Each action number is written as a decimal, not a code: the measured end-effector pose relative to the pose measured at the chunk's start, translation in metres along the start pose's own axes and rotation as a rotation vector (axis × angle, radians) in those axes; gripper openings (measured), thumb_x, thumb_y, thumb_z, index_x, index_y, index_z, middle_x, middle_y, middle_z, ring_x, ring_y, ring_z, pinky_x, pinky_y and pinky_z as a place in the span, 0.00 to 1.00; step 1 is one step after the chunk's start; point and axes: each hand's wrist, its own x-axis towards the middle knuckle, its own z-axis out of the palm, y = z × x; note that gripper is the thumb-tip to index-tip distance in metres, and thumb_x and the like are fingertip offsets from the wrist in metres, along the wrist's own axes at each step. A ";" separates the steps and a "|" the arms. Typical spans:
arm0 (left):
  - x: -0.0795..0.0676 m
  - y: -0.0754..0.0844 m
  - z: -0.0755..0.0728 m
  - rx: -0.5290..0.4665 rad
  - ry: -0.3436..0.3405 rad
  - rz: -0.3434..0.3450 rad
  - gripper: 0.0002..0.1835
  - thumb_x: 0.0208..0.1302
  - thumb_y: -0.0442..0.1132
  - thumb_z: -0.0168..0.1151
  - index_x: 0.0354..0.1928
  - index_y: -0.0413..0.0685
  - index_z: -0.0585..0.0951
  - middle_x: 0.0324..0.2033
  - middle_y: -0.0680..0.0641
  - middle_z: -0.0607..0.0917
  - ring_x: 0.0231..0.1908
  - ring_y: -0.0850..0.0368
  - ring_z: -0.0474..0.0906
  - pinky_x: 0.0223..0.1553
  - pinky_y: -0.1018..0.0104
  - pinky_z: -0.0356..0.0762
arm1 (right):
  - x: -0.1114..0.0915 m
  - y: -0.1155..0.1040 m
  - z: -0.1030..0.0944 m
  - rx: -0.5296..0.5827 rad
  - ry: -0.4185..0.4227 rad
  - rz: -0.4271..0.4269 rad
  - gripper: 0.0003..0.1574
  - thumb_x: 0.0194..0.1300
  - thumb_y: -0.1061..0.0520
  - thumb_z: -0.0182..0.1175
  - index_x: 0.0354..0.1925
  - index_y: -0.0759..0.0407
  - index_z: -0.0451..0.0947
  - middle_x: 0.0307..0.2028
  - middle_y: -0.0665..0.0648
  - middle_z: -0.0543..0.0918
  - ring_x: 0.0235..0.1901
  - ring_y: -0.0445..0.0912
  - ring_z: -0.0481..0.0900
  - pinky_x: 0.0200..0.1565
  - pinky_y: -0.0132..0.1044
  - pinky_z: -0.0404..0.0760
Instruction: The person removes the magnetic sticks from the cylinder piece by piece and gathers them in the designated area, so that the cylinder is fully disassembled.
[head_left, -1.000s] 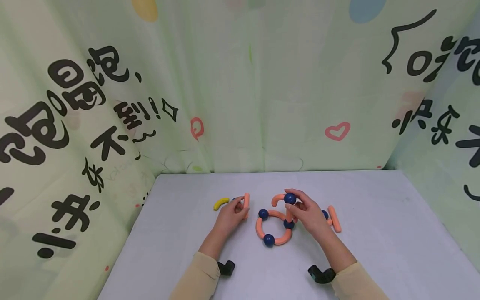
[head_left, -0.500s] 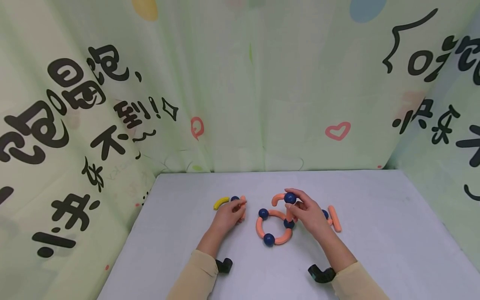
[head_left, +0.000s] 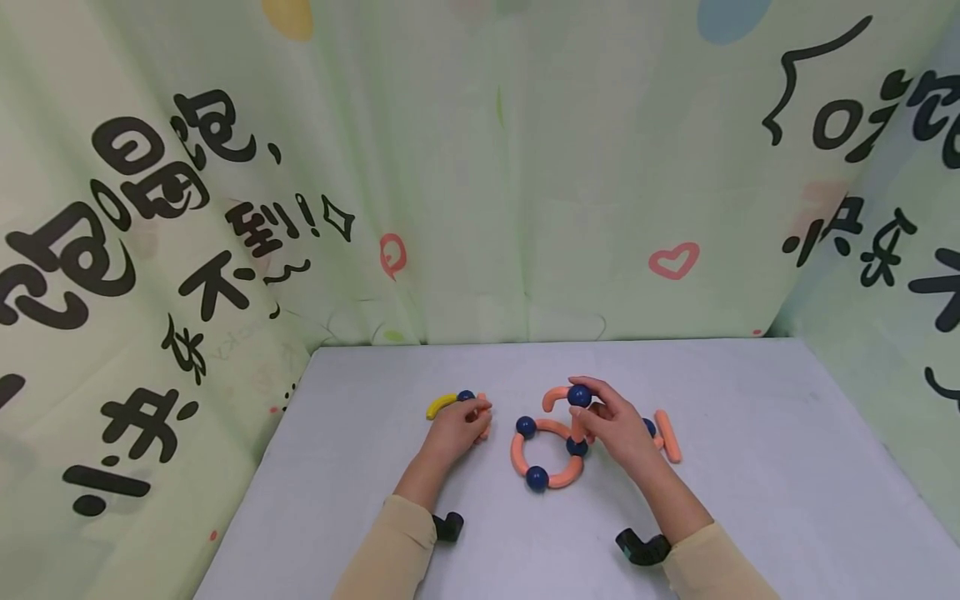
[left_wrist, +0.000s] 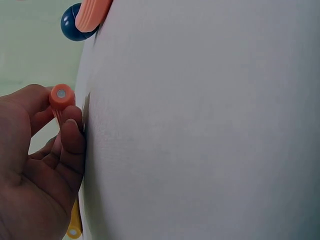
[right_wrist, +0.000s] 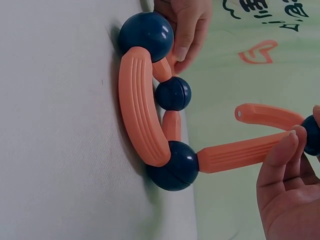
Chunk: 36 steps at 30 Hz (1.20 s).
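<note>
My left hand [head_left: 453, 435] pinches an orange magnetic rod [left_wrist: 62, 100] between thumb and fingers, close over the table; a round metal spot shows at the rod's end. Just beyond these fingers sits a blue ball [head_left: 466, 396], beside a yellow curved rod [head_left: 441, 405]. My right hand [head_left: 617, 423] grips a straight orange magnetic rod [right_wrist: 240, 154] near its top, where a blue ball [head_left: 579, 395] carries a curved orange rod [head_left: 555, 395] pointing left. This rod's foot meets a blue ball of the ring [head_left: 519, 455], built from curved orange rods and three blue balls, flat on the table.
Right of my right hand lie a straight orange rod [head_left: 668, 436], a short orange piece [head_left: 658, 443] and a blue ball [head_left: 649, 427], partly hidden. The white table [head_left: 750, 517] ends at a printed green curtain [head_left: 570, 208] at the back and sides.
My left hand has drawn slightly left with the orange magnetic rod, away from the ring, uncovering the blue ball behind it. The right hand keeps its place and grip.
</note>
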 end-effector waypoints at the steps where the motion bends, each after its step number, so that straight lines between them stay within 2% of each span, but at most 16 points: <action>1: 0.001 0.000 0.000 0.014 0.001 -0.001 0.15 0.69 0.51 0.61 0.55 0.61 0.83 0.31 0.53 0.79 0.29 0.60 0.74 0.29 0.69 0.73 | 0.000 0.000 0.000 -0.001 -0.002 -0.001 0.32 0.68 0.44 0.63 0.67 0.37 0.67 0.45 0.60 0.76 0.34 0.58 0.76 0.36 0.43 0.82; 4: 0.002 -0.001 0.001 0.040 -0.001 -0.002 0.15 0.68 0.51 0.61 0.54 0.61 0.84 0.30 0.53 0.78 0.30 0.60 0.73 0.30 0.69 0.72 | 0.000 0.000 -0.001 -0.006 -0.007 -0.007 0.32 0.68 0.44 0.63 0.67 0.37 0.67 0.47 0.59 0.75 0.34 0.57 0.76 0.36 0.42 0.82; 14: 0.001 0.003 0.001 0.078 -0.008 0.003 0.15 0.68 0.51 0.63 0.54 0.61 0.84 0.30 0.53 0.77 0.31 0.58 0.72 0.29 0.68 0.69 | -0.001 -0.001 0.000 -0.010 -0.001 -0.011 0.31 0.68 0.45 0.62 0.67 0.37 0.67 0.43 0.59 0.76 0.32 0.56 0.76 0.36 0.43 0.82; 22: 0.000 0.005 0.002 0.102 -0.001 -0.009 0.14 0.68 0.49 0.63 0.54 0.61 0.84 0.33 0.52 0.77 0.34 0.57 0.71 0.32 0.67 0.69 | -0.003 -0.002 0.000 -0.007 -0.003 -0.008 0.32 0.68 0.44 0.63 0.67 0.38 0.67 0.45 0.59 0.76 0.34 0.58 0.76 0.36 0.43 0.83; 30: -0.002 0.005 0.001 0.115 0.037 0.068 0.13 0.67 0.45 0.63 0.51 0.54 0.85 0.31 0.54 0.78 0.32 0.59 0.71 0.32 0.68 0.70 | -0.002 0.000 0.001 -0.004 0.007 -0.014 0.31 0.68 0.45 0.63 0.67 0.38 0.68 0.41 0.60 0.76 0.30 0.54 0.76 0.36 0.44 0.83; 36: -0.004 0.006 0.001 0.094 0.055 0.080 0.12 0.68 0.44 0.61 0.51 0.54 0.85 0.33 0.54 0.79 0.33 0.60 0.71 0.34 0.69 0.72 | -0.002 0.001 0.001 -0.007 0.009 -0.024 0.31 0.68 0.45 0.63 0.67 0.38 0.68 0.43 0.60 0.76 0.30 0.53 0.76 0.35 0.43 0.82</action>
